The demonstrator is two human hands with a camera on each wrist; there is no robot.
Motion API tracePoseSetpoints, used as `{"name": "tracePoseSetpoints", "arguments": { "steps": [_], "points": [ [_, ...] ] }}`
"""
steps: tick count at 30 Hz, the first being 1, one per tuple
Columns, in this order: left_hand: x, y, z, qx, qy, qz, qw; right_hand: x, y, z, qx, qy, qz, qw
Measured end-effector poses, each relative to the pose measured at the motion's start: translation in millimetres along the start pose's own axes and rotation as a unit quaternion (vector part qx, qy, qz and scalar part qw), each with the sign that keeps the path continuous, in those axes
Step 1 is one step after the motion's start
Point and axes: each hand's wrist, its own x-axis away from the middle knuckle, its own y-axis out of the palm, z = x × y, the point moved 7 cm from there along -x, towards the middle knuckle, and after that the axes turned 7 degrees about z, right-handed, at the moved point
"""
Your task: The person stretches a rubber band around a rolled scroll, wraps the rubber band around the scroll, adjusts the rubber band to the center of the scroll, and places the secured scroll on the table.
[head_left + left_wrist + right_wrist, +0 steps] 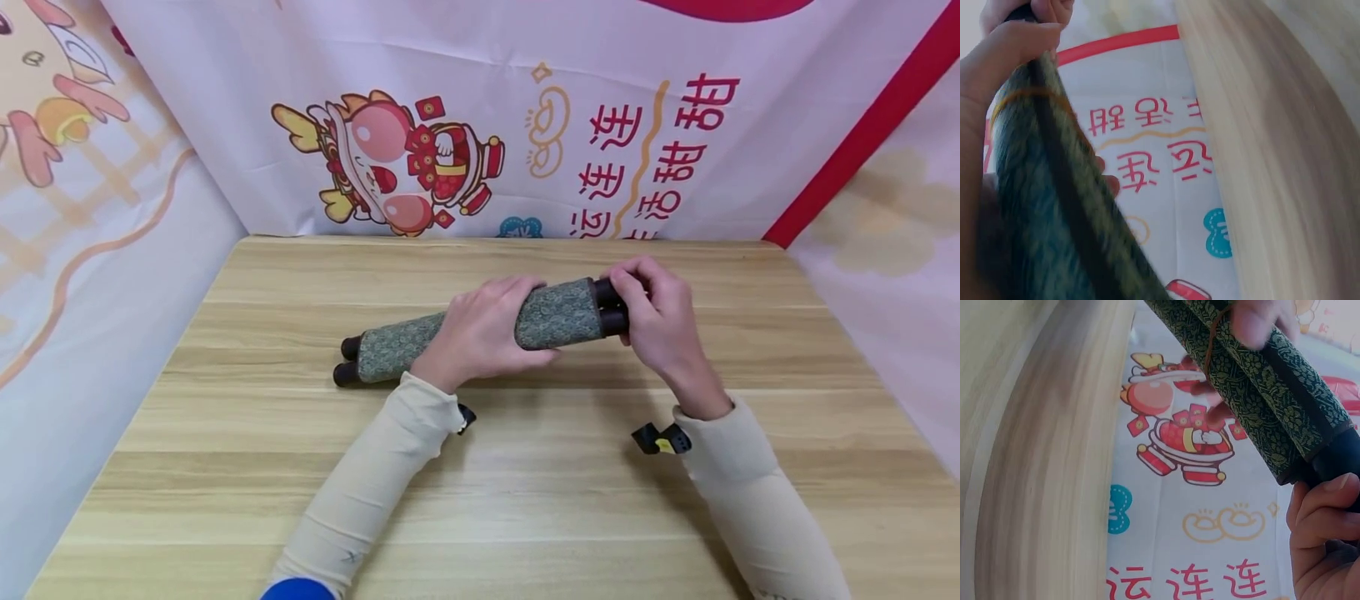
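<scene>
A scroll [558,315] rolled from both ends, in green patterned brocade with dark rod ends, lies slantwise across my view, its right end farther back. My left hand [483,329] grips it around the middle, thumb on the near side and fingers over the far side. At the right end, my right hand [660,312] holds the black rod ends [613,321] between thumb and fingers. An orange-brown elastic band [1213,344] loops around the roll close to the left thumb in the right wrist view. The left rod ends [347,373] stick out free.
Beneath the hands is a wood-grain table [525,500]. A white printed cloth [480,50] with red characters and a cartoon figure stands along its back edge, with more printed cloth at both sides. Small black devices [662,439] are strapped at the wrists.
</scene>
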Motion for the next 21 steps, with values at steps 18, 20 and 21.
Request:
{"name": "tracePoseSetpoints", "arguments": {
  "steps": [18, 20, 21],
  "points": [
    [-1.0, 5.1, -6.4, 0.0, 0.008, 0.007, 0.9999, -2.9, -4.9, 8.2, 0.0, 0.012, -0.006, 0.9999],
    [-1.2, 6.8, -5.6, 0.005, 0.006, 0.006, 1.0, -3.0, -3.5, 7.6, 0.003, 0.008, -0.009, 0.9999],
    [-1.1, 8.2, -6.3, 0.007, 0.003, 0.002, 1.0, -3.1, -3.2, 8.1, 0.004, 0.009, -0.01, 0.9999]
  ]
}}
